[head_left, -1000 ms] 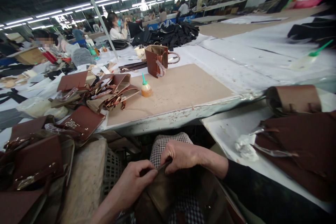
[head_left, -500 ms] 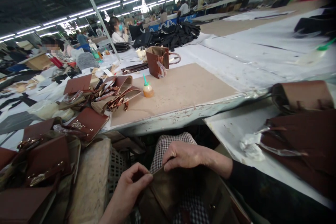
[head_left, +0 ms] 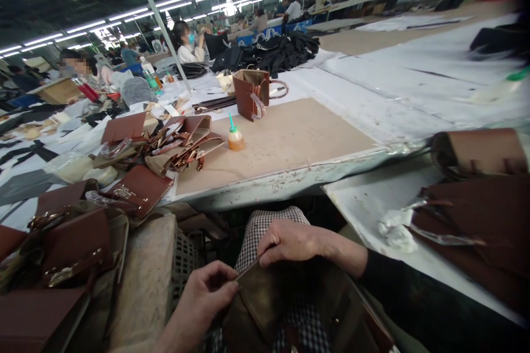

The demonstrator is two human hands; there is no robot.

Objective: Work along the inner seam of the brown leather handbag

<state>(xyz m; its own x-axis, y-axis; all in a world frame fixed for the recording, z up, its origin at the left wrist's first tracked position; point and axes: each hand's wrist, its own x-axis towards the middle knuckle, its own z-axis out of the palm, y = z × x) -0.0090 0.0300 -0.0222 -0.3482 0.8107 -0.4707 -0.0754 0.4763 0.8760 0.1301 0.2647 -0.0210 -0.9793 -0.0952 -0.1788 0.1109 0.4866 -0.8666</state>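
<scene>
A handbag (head_left: 265, 298) with an olive-brown lining lies open on my lap, over a checked black-and-white cloth (head_left: 252, 240). My left hand (head_left: 207, 292) pinches its upper edge between thumb and fingers. Further along that same edge, my right hand (head_left: 284, 242) grips it with the fingers curled and the thumb pressed down. A bit of brown leather shows at the bag's lower right side. The rest of the bag's outside is hidden below the view.
Brown bags (head_left: 77, 242) are heaped at left beside a worn board (head_left: 144, 265). On the table stand a glue bottle (head_left: 236, 138) with a green nozzle and an upright brown bag (head_left: 250, 96). More brown leather bags (head_left: 476, 220) lie at right. Two people work across the table.
Both hands keep their hold on the bag's edge. My left hand has shifted very slightly down and left; the view has tilted a little.
</scene>
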